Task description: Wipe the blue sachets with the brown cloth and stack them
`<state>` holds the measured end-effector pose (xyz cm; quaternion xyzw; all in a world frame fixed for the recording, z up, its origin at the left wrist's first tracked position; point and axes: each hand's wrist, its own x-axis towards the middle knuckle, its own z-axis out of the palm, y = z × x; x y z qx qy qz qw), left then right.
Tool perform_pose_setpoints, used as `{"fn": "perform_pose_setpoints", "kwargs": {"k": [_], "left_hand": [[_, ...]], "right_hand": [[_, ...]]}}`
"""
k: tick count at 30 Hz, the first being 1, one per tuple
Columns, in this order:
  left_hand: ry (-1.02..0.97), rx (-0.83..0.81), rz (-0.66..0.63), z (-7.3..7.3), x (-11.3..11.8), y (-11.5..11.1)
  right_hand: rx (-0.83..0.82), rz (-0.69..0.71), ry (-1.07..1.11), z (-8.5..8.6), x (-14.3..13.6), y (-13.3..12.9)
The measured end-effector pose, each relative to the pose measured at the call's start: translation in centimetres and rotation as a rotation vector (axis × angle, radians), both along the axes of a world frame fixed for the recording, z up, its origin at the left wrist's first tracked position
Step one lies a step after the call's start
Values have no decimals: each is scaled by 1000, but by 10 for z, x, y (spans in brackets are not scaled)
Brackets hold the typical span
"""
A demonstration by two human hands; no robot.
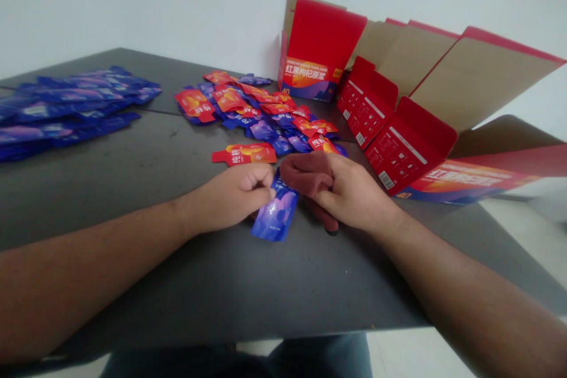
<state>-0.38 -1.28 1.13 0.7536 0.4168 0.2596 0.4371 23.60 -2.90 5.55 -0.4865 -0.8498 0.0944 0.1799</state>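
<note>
A blue sachet [275,215] hangs at the middle of the view, pinched at its left edge by my left hand [245,192]. My right hand [352,192] is closed on a folded brown cloth [308,172], which lies against the upper end of that sachet and covers part of it. Just beyond my left hand lies a single red sachet [252,154] on the dark table [248,289]. Farther back is a loose pile of red and blue sachets [261,124].
Blue sachets [75,100] are heaped at the far left. An open red carton [310,74] stands at the back against the wall. More open cartons [411,142] with raised flaps line the right side. The table's front edge is near my legs.
</note>
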Motion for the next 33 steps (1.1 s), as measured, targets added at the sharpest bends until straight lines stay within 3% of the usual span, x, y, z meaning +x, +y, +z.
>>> {"fn": "perform_pose_setpoints", "kwargs": {"k": [6,8,13,15,17,22,24,29,33], "left_hand": [[-9,60,82,-4,0,3],[-13,36,78,-3,1,2],[-23,-58,37,3,1,-1],[-8,-46,33,4,2,-2],[-12,-33,45,4,2,-1],[-9,54,63,0,0,1],[-2,47,55,0,0,1],[-22,-41,1,2,0,-2],[19,-21,-3,4,1,-3]], "right_hand": [[-33,358,-154,-9,-6,-16],[-15,314,-160,-8,-5,-15],[94,-34,2,-7,3,2],[82,-63,58,-8,4,5],[60,16,59,-9,2,3],[-45,366,-119,-8,-4,-12],[-25,324,-133,-6,-4,-12],[38,-19,54,-3,3,3],[18,-23,113,-3,4,6]]}}
